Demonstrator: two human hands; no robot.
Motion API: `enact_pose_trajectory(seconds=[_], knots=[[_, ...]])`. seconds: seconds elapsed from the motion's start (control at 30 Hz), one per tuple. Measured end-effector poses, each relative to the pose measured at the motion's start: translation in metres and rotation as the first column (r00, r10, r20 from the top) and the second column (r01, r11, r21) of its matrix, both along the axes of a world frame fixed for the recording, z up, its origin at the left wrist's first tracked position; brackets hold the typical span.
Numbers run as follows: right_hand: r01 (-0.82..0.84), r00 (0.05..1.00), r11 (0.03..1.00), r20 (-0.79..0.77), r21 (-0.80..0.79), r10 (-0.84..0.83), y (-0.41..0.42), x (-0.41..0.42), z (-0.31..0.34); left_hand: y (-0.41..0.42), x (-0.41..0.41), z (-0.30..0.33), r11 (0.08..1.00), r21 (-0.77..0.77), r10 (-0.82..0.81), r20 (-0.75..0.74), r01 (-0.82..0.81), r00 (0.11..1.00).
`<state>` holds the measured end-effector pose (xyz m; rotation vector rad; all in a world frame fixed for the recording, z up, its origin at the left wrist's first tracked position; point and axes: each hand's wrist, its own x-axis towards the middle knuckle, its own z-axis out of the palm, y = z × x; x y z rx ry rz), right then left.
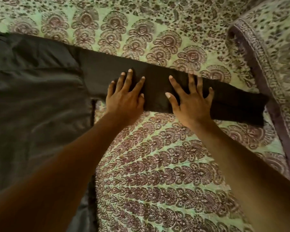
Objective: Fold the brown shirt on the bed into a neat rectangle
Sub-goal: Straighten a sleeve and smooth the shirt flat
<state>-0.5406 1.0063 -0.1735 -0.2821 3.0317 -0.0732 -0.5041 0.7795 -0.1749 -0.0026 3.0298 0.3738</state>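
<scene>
The dark brown shirt [37, 91] lies spread flat on the bed, its body filling the left side of the view. One long sleeve [157, 86] stretches out to the right, and its cuff [246, 108] ends near a pillow. My left hand [125, 96] lies flat on the sleeve with fingers spread, close to the armpit. My right hand [191, 99] presses flat on the middle of the sleeve, fingers also spread. Neither hand grips the cloth. My left forearm hides part of the shirt's lower body.
The bed is covered by a green sheet [157, 164] with a maroon floral print. A pillow [274, 64] in matching fabric with a purple border lies at the right, touching the cuff end of the sleeve.
</scene>
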Motion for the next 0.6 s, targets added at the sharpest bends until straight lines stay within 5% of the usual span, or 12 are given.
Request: enact_pose_trajectory(seconds=[0.6], knots=[[0.195,0.974,0.981,-0.117,0.008,-0.193,0.184,0.021,0.002,0.054,-0.014,-0.003,0.992,-0.070,0.110,0.095,-0.104,0.989]])
